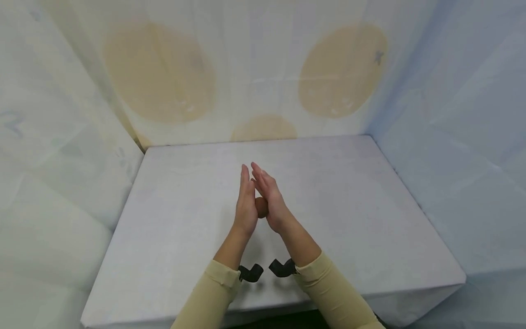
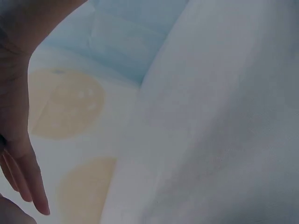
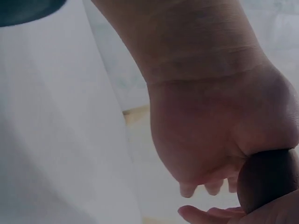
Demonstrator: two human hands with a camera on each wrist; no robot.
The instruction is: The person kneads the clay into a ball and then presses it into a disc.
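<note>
While the left hand and right hand stand palm to palm above the middle of the white table, a small brown ball sits pressed between the palms, below the straight fingers (equally near both hands). The ball is round, with no long axis.

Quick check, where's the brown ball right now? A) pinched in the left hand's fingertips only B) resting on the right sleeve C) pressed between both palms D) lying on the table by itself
C: the head view shows the brown ball sandwiched between the left hand and the right hand, both with straight fingers, held above the table.
</note>
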